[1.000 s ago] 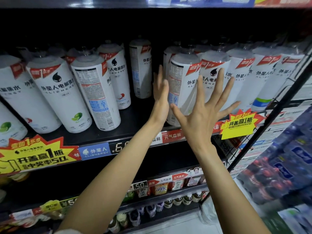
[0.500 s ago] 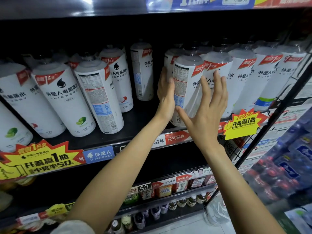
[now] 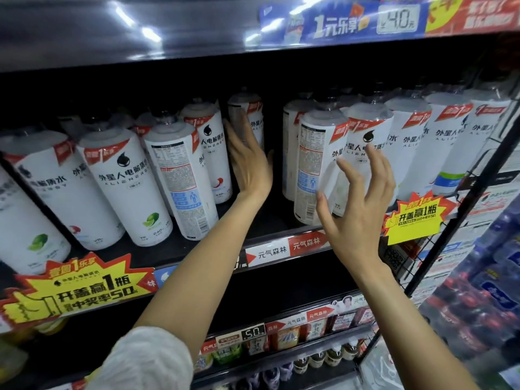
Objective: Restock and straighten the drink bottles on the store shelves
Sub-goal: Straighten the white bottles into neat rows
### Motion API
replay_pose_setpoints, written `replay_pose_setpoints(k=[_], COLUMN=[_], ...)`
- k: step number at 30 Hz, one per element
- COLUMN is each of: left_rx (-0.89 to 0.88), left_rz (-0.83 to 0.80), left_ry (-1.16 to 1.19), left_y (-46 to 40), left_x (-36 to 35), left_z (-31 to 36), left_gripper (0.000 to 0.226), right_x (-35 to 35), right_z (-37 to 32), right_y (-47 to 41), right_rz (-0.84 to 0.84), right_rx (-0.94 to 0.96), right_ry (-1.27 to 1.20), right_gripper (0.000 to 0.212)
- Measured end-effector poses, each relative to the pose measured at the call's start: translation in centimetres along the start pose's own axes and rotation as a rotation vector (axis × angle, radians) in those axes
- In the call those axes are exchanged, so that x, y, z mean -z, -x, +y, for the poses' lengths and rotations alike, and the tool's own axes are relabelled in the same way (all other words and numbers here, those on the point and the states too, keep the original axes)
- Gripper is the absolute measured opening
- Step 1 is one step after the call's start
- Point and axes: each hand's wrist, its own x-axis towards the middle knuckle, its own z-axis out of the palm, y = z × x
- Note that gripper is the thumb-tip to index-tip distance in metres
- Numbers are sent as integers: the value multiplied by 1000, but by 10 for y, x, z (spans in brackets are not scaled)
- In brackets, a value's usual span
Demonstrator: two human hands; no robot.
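Tall white drink bottles point(image 3: 126, 187) with clear domed caps and red corner banners stand in rows on a dark shelf point(image 3: 253, 220), leaning outward under the wide lens. Most face forward and show a black drop logo, the characters 外星人电解质水 and the word ALIENERGY. Small fruit marks sit low on some labels: green lime at 9 o'clock of the picture, a red swirl on others.

Two bottles are turned so their backs show. One, the back-turned left bottle point(image 3: 183, 181), carries a printed table, a red-edged box, a blue panel with a figure and a barcode. The other, the back-turned right bottle point(image 3: 315, 167), stands at the front of the right-hand group with the same panels.

Writing on the shelf edge: a red and white strip point(image 3: 287, 249) reads 元气森林 twice. Yellow starburst tags point(image 3: 84, 285) at 8 o'clock and 3 o'clock read 开盖赢1瓶. A blue banner point(image 3: 346, 22) at 1 o'clock reads 1元乐享, with a price reading 4.0 beside it. A lower shelf tag point(image 3: 253, 333) reads 5.0.

The left hand point(image 3: 250, 161) reaches into the gap between the two bottle groups, fingers straight and held together, lying against a single rear bottle point(image 3: 247, 119) at 12 o'clock of the hand.

The right hand point(image 3: 357, 209) is in front of the right group, fingers point(image 3: 380, 164) spread and loosely bent, pinching nothing. The back-turned right bottle is at 10 o'clock of this hand, by the thumb; whether skin touches it cannot be told.
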Motion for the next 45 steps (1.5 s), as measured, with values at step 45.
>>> replay_pose_setpoints(k=[45], left_rx=[35], left_rz=[81], left_ry=[564], left_y=[75], left_x=[158], left_z=[-66], left_gripper=[59], right_x=[-70], right_z=[-154], right_y=[-7], right_rz=[-476], right_rx=[-241], right_ry=[-677], right_gripper=[86])
